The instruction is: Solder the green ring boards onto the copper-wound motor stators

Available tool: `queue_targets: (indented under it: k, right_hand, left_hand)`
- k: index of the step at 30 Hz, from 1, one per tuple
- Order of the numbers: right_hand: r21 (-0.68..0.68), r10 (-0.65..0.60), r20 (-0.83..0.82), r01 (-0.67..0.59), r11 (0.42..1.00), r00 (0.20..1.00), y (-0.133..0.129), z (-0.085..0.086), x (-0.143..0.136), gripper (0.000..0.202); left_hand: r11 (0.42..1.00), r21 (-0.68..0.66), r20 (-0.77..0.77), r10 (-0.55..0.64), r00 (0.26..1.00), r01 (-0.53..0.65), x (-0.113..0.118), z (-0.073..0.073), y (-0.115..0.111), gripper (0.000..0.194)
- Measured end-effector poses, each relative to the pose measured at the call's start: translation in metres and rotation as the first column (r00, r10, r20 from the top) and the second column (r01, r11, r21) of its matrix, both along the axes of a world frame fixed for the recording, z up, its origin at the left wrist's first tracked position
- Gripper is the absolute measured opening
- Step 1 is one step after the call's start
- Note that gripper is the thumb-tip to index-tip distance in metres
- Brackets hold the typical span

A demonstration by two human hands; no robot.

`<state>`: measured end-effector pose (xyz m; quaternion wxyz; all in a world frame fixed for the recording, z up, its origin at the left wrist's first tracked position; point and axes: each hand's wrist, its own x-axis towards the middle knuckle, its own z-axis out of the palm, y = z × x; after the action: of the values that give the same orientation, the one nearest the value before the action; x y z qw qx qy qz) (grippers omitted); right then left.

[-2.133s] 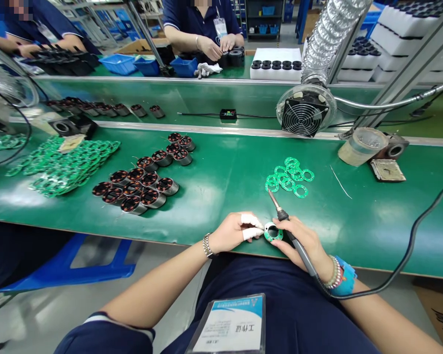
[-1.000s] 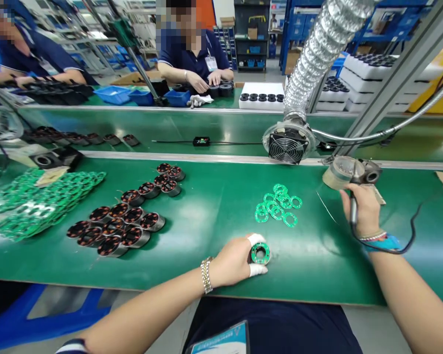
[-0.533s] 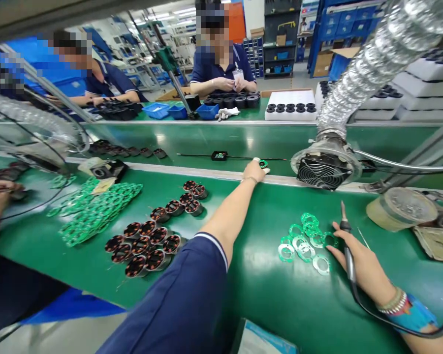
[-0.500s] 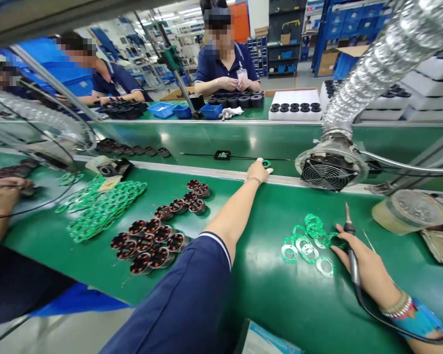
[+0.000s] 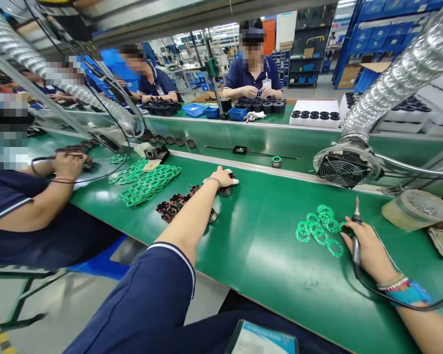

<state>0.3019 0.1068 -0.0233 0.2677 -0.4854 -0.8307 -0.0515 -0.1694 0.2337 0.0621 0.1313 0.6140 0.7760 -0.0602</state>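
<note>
My left hand (image 5: 220,178) reaches across the bench, fingers closed around a motor stator (image 5: 225,191) with copper windings; white covers sit on some fingertips. Partly hidden beneath my left forearm are several more stators (image 5: 169,215). My right hand (image 5: 371,253) holds a soldering iron (image 5: 356,241), its tip pointing up and away. Thumb and index finger also seem to pinch a green ring-shaped circuit board (image 5: 344,226), mostly hidden. Several loose green ring boards (image 5: 320,236) lie just left of that hand. Beyond the metal rail stands one stator topped with a green ring (image 5: 276,162).
Linked green boards (image 5: 151,183) are piled at the left. A fan (image 5: 339,169) on a silver duct hangs at the right, near a round tub (image 5: 415,210). A small black box (image 5: 239,150) lies beyond the rail (image 5: 258,179). Co-workers sit left and opposite.
My left hand has let go of the ring-topped stator beyond the rail and moved left to another stator. The view has turned left. My right hand keeps the soldering iron.
</note>
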Motion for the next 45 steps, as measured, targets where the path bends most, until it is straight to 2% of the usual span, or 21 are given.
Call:
queue_targets:
  k: [5,8,10,12,15,18,20,21,24,26,27,29,31,33,36,39,45]
  right_hand:
    - [-0.03,-0.029,0.116,0.033,0.999,0.993,-0.002,0.005,0.0,0.029]
    - [-0.018,-0.039,0.106,0.041,0.999,0.994,-0.003,0.007,-0.002,0.028]
    - [-0.004,-0.028,0.07,0.029,1.0,0.997,-0.004,0.004,-0.002,0.027]
    - [0.004,-0.029,0.045,0.029,1.0,0.999,-0.003,0.002,-0.001,0.027]
    - [0.016,-0.065,0.003,0.065,0.998,0.998,-0.004,0.004,0.0,0.03]
    - [0.036,-0.083,-0.075,0.086,0.996,0.994,-0.019,0.018,-0.008,0.033]
    - [0.016,-0.027,-0.117,0.029,0.999,0.993,-0.042,0.03,-0.02,0.033]
    - [-0.016,0.036,-0.129,-0.039,0.999,0.991,-0.057,0.034,-0.029,0.034]
    - [-0.176,0.236,-0.12,-0.254,0.951,0.964,-0.099,0.038,-0.056,0.032]
    - [-0.26,0.285,-0.116,-0.306,0.916,0.951,-0.119,0.035,-0.068,0.028]
    - [-0.269,0.283,-0.125,-0.307,0.913,0.951,-0.126,0.033,-0.072,0.028]
    - [-0.277,0.238,-0.179,-0.281,0.919,0.955,-0.135,0.031,-0.074,0.03]
    - [-0.293,0.173,-0.27,-0.252,0.922,0.947,-0.141,0.033,-0.074,0.032]
    - [-0.323,0.095,-0.373,-0.225,0.919,0.923,-0.147,0.038,-0.08,0.027]
    - [-0.371,-0.004,-0.511,-0.217,0.903,0.86,-0.153,0.044,-0.1,0.021]
    - [-0.41,-0.052,-0.588,-0.242,0.879,0.807,-0.154,0.046,-0.12,0.022]
    - [-0.458,-0.115,-0.604,-0.226,0.86,0.789,-0.152,0.042,-0.127,0.021]
  left_hand:
    - [0.968,0.047,0.057,-0.249,0.967,0.246,0.034,-0.005,-0.046,0.067]
    - [0.929,0.103,0.087,-0.364,0.927,0.355,0.048,0.001,-0.08,0.079]
    - [0.89,0.229,0.093,-0.424,0.901,0.395,0.048,0.007,-0.105,0.082]
    - [0.826,0.351,0.081,-0.497,0.864,0.442,0.041,0.011,-0.131,0.073]
    - [0.772,0.344,-0.014,-0.566,0.824,0.535,0.027,0.006,-0.164,0.058]
    - [0.781,0.355,-0.13,-0.504,0.854,0.514,0.024,-0.008,-0.181,0.034]
    - [0.762,0.41,-0.135,-0.493,0.859,0.502,0.032,-0.018,-0.186,0.02]
    - [0.742,0.435,-0.11,-0.519,0.848,0.51,0.04,-0.021,-0.19,0.017]
    - [0.673,0.482,0.062,-0.665,0.745,0.561,0.077,-0.031,-0.21,0.017]
    - [0.664,0.5,0.228,-0.721,0.655,0.556,0.104,-0.036,-0.23,0.017]
    - [0.678,0.511,0.301,-0.717,0.629,0.528,0.115,-0.039,-0.24,0.02]
    - [0.732,0.512,0.42,-0.67,0.612,0.45,0.13,-0.043,-0.256,0.044]
    - [0.769,0.487,0.502,-0.634,0.588,0.414,0.134,-0.048,-0.266,0.077]
    - [0.785,0.454,0.547,-0.619,0.563,0.422,0.131,-0.051,-0.268,0.09]
    - [0.796,0.424,0.546,-0.606,0.578,0.433,0.129,-0.052,-0.264,0.069]
    - [0.792,0.448,0.532,-0.609,0.589,0.415,0.137,-0.051,-0.263,0.048]
    - [0.735,0.571,0.46,-0.655,0.599,0.365,0.153,-0.05,-0.275,0.041]
